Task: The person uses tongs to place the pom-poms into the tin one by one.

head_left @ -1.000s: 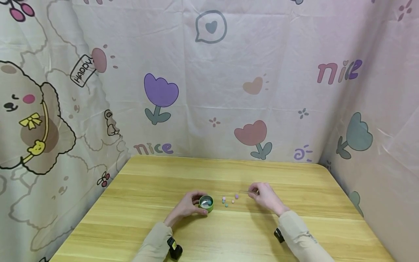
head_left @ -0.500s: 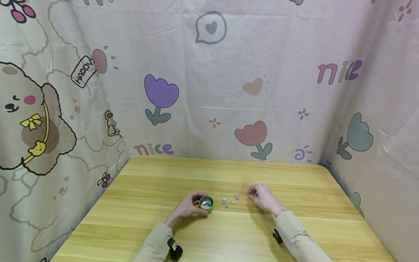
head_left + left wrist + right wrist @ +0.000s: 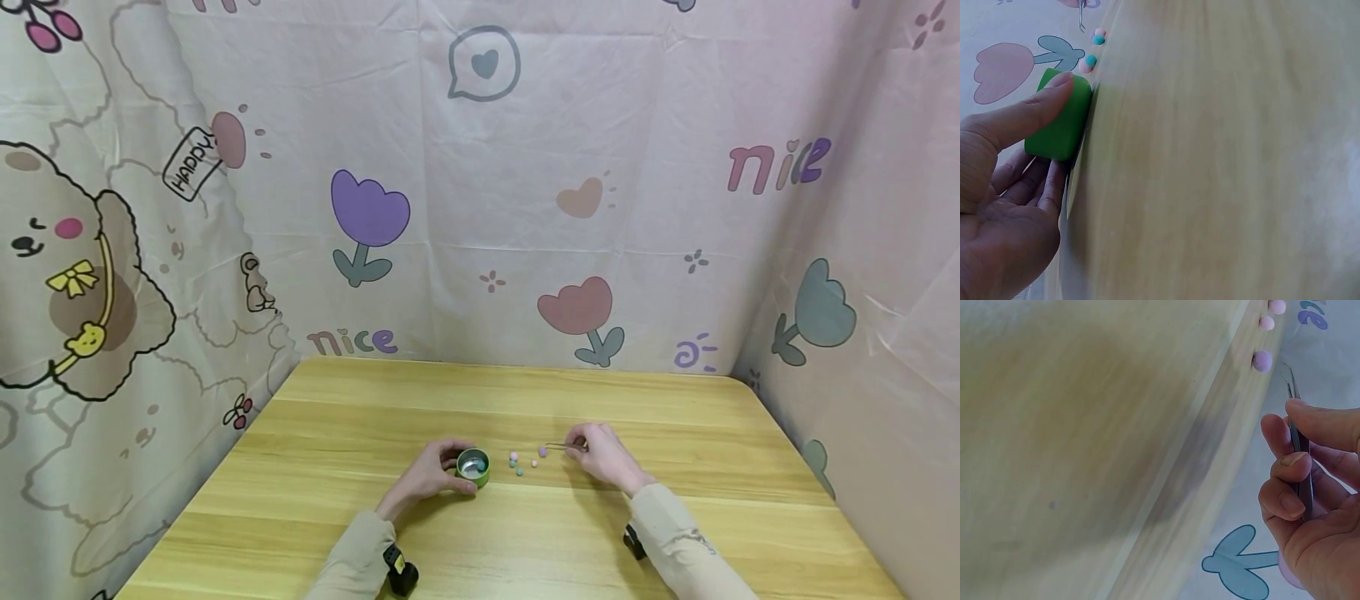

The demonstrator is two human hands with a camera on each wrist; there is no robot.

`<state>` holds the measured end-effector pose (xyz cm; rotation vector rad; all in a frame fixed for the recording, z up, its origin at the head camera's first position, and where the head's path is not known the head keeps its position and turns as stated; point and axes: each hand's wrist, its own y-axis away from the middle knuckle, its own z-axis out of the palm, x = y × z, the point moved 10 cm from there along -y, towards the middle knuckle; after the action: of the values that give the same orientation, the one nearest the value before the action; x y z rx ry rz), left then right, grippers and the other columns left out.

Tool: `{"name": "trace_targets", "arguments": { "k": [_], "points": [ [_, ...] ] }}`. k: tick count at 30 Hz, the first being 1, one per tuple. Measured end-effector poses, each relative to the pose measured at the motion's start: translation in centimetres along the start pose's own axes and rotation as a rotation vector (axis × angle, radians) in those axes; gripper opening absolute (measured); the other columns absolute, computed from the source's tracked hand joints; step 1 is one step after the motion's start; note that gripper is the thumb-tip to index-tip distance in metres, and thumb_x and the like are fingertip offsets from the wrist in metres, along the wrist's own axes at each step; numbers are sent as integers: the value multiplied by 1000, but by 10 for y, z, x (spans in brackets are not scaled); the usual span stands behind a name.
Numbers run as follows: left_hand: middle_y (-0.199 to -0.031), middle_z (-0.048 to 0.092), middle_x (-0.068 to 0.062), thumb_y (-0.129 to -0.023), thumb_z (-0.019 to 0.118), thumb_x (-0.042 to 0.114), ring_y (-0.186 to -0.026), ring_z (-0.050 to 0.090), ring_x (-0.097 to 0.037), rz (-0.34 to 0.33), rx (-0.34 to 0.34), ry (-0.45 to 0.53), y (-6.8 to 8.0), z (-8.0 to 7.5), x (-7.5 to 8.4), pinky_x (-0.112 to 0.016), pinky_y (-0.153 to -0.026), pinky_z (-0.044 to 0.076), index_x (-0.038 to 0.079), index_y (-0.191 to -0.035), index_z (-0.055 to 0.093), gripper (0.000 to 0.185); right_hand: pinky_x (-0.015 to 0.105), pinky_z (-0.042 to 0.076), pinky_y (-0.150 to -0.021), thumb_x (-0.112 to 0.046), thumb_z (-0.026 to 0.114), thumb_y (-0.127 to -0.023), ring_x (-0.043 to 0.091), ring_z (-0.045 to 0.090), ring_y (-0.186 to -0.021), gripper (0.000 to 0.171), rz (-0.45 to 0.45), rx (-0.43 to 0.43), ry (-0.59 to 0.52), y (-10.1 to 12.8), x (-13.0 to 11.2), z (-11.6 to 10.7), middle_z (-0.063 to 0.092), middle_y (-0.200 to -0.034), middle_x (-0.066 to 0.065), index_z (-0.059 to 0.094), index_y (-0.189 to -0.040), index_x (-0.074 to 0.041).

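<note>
My left hand (image 3: 429, 472) holds a small green tin (image 3: 483, 481) by its side, thumb at the front and fingers behind. It stands upright on the table, its silvery inside showing a teal ball (image 3: 481, 466). In the left wrist view the thumb lies along the green wall (image 3: 1060, 125). With the right hand (image 3: 606, 457) I grip metal tweezers (image 3: 1304, 481) between thumb and curled fingers. Their thin bent tips are slightly apart, close by a purple ball (image 3: 1262, 361). Between the tin and the tweezers lie several small balls, among them a pink one (image 3: 513, 456) and a teal one (image 3: 519, 472).
The wooden table (image 3: 375, 400) runs back to a printed cloth (image 3: 480, 208), with more cloth at both sides. Black devices are strapped at the left sleeve (image 3: 348, 554) and the right sleeve (image 3: 693, 542).
My right hand has shifted slightly left and down, bringing the tweezers' tips close to the purple ball. The left hand and the tin have kept their place.
</note>
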<state>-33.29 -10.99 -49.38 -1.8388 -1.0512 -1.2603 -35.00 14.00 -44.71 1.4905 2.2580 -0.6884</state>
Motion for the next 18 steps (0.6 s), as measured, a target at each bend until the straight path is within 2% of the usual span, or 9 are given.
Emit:
{"name": "trace_targets", "arguments": {
  "k": [11, 18],
  "points": [
    [-128, 61, -30, -74, 85, -3, -119, 60, -39, 5, -10, 6, -1, 0, 0, -43, -105, 53, -11, -129, 56, 63, 22, 52, -66, 0, 75, -85, 8, 59, -73, 5, -16, -5, 18, -1, -3, 2, 71, -79, 1, 73, -86, -5],
    [-128, 61, -29, -75, 85, -2, -120, 60, -39, 9, -13, -3, -1, 1, 1, -46, -106, 51, -11, -130, 56, 63, 25, 55, -68, 0, 75, -85, 9, 63, -76, 5, -15, 4, 42, -1, -6, 2, 73, -82, 3, 73, -86, -4]
  ]
}}
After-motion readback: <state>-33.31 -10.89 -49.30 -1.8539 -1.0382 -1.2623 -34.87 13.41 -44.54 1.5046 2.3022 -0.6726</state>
